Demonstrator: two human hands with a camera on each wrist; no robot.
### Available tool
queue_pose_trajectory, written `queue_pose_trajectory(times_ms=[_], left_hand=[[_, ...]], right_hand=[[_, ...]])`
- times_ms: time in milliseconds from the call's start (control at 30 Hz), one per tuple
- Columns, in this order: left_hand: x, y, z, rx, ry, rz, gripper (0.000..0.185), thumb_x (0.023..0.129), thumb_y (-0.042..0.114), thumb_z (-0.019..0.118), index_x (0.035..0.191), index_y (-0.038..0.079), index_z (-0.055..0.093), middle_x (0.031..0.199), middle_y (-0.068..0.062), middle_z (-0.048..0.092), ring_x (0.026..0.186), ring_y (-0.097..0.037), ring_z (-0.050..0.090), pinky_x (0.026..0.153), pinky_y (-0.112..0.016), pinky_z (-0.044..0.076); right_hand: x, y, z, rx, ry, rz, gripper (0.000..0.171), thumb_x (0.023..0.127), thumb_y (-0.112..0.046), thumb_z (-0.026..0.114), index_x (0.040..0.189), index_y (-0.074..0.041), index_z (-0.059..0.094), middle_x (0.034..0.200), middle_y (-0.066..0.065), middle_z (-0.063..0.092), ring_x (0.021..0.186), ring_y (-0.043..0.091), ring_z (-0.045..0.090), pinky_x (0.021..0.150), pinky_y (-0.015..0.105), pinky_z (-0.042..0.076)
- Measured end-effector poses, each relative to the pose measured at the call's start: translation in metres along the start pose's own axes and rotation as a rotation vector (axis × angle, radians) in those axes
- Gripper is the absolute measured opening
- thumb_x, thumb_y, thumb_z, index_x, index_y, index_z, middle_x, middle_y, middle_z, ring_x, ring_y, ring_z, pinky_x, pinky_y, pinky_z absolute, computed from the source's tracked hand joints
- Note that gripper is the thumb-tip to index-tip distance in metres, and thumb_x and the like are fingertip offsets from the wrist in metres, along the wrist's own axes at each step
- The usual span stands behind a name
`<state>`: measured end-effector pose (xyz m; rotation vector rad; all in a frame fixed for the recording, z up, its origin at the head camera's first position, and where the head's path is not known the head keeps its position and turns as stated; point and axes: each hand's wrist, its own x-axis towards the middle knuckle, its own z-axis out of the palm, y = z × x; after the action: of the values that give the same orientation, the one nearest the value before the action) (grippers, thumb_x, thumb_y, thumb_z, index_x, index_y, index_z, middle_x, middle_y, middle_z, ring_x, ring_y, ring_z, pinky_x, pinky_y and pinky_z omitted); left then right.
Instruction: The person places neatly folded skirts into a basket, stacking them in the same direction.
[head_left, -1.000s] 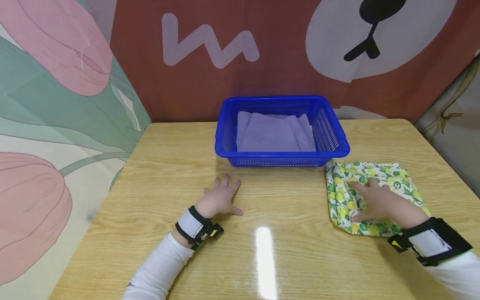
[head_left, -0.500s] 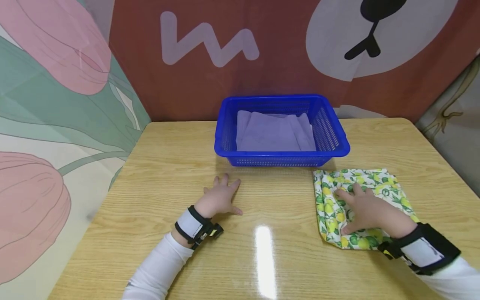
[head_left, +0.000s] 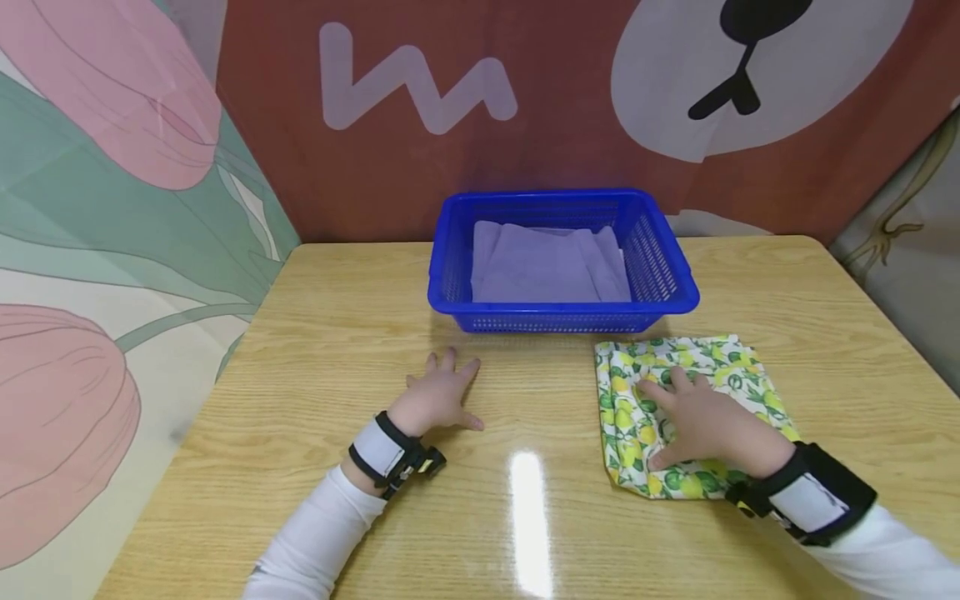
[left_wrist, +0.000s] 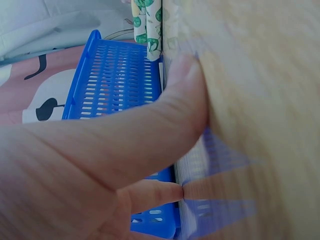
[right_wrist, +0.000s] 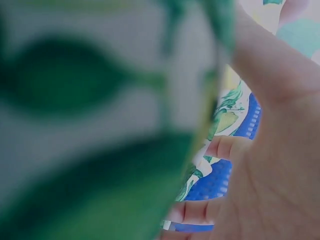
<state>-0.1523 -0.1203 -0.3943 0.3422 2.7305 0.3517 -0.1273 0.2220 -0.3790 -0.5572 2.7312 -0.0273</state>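
A folded cloth (head_left: 735,367) with a lemon and green leaf print lies flat on the right half of the table. My right hand (head_left: 701,425) rests on top of it, fingers spread and fingertips touching the fabric. In the right wrist view the printed cloth (right_wrist: 90,130) fills the left side, close to the palm. My left hand (head_left: 435,400) rests on the bare wood left of centre, fingers spread, with its thumb (left_wrist: 185,85) and fingertips on the tabletop in the left wrist view. It holds nothing.
At the back of the wooden table (head_left: 337,308) stands a blue plastic basket (head_left: 562,321). A folded purple cloth (head_left: 551,267) lies inside it. Behind the table rises a printed wall covering (head_left: 562,83).
My right hand has slid the lemon-print cloth leftward across the table, and slightly nearer to me at first. My left hand and the basket have stayed in place.
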Motion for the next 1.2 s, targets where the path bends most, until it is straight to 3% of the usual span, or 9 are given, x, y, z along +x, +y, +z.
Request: queue_pose_trajectory(times_ms=[300, 867, 1200], left_hand=[[-0.002, 0.002, -0.001, -0.006, -0.002, 0.0, 0.098, 0.07, 0.045, 0.079, 0.15, 0.017, 0.03, 0.155, -0.025, 0.012, 0.14, -0.051, 0.009, 0.096, -0.078, 0.02], [-0.003, 0.003, -0.003, -0.019, -0.016, -0.007, 0.098, 0.07, 0.045, 0.079, 0.15, 0.016, 0.029, 0.156, -0.025, 0.01, 0.14, -0.051, 0.007, 0.097, -0.078, 0.018], [-0.002, 0.003, -0.003, -0.021, -0.017, -0.009, 0.099, 0.07, 0.045, 0.079, 0.15, 0.016, 0.029, 0.156, -0.025, 0.01, 0.14, -0.051, 0.007, 0.097, -0.078, 0.018]], right_hand=[[0.009, -0.017, -0.001, 0.024, 0.021, -0.058, 0.109, 0.056, -0.069, 0.074, 0.142, -0.012, 0.04, 0.133, 0.035, 0.034, 0.112, 0.058, 0.039, 0.072, 0.063, 0.049], [0.025, -0.044, -0.002, -0.013, 0.013, -0.102, 0.105, 0.061, -0.067, 0.074, 0.144, -0.015, 0.038, 0.126, 0.026, 0.039, 0.109, 0.048, 0.043, 0.071, 0.054, 0.052], [0.027, -0.07, 0.002, -0.085, 0.093, -0.138, 0.098, 0.068, -0.063, 0.071, 0.143, -0.008, 0.04, 0.114, 0.02, 0.043, 0.092, 0.031, 0.044, 0.058, 0.035, 0.045]])
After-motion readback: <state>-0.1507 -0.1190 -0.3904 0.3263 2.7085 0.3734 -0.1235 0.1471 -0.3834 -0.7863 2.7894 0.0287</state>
